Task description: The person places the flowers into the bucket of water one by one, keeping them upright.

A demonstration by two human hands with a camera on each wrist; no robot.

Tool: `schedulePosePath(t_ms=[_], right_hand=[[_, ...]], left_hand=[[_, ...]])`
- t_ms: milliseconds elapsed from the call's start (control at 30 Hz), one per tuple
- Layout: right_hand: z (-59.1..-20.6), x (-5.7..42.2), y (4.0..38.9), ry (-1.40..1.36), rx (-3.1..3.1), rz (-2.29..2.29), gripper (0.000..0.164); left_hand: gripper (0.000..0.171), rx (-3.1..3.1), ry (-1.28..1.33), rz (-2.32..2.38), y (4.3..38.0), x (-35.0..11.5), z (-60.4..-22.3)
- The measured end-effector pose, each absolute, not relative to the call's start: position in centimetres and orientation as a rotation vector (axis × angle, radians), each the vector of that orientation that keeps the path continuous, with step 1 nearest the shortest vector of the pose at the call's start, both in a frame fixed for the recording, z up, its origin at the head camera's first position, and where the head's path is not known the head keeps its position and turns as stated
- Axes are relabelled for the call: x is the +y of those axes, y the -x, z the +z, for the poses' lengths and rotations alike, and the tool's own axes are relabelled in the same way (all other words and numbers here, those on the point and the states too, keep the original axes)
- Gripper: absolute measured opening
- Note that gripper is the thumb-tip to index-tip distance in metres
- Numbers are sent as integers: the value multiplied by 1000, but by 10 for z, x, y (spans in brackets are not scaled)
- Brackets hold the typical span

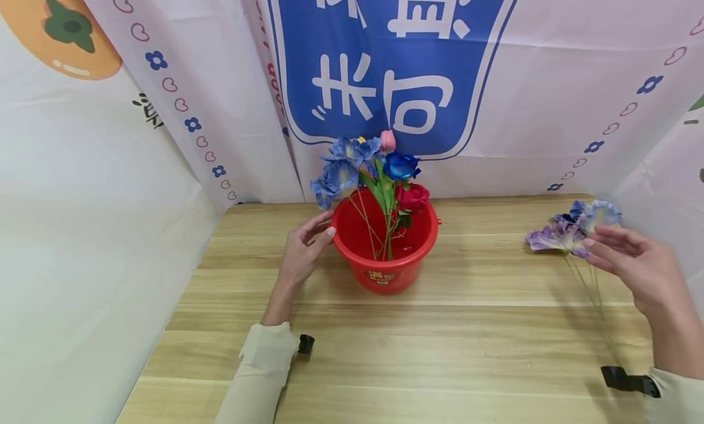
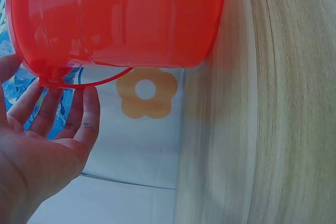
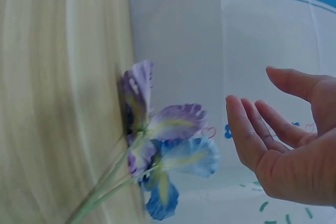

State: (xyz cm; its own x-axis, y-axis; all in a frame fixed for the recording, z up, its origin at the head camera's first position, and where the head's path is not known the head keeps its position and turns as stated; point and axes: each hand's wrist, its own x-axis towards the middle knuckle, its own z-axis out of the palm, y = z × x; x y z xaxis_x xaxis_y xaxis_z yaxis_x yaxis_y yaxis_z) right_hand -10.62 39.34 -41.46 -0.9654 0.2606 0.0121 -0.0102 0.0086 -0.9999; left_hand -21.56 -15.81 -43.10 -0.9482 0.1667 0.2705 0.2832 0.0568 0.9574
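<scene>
A red plastic bucket stands upright on the wooden table, holding several artificial flowers: blue irises, a blue rose, a red rose and a pink tulip. My left hand is at the bucket's left side, its thumb and relaxed fingertips at the rim, near where the thin red handle joins. At the right, a purple iris and a blue iris lie on the table with long stems. Just above and beside them hovers my right hand, fingers loosely bent and holding nothing.
The light wooden table ends at the back against a white printed cloth with a large blue sign. More white cloth hangs along the left side. Black wrist straps sit at the sleeves.
</scene>
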Motion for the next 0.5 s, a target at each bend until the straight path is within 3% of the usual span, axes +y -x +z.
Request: schedulePosePath(t_ms=[233, 500], right_hand=[[-431, 415, 109, 239, -2050, 2136, 31], [-448, 436, 112, 447, -2246, 1977, 33]], left_hand=[[44, -2220, 462, -2045, 215, -159, -430], [44, -2239, 462, -2025, 214, -159, -429]])
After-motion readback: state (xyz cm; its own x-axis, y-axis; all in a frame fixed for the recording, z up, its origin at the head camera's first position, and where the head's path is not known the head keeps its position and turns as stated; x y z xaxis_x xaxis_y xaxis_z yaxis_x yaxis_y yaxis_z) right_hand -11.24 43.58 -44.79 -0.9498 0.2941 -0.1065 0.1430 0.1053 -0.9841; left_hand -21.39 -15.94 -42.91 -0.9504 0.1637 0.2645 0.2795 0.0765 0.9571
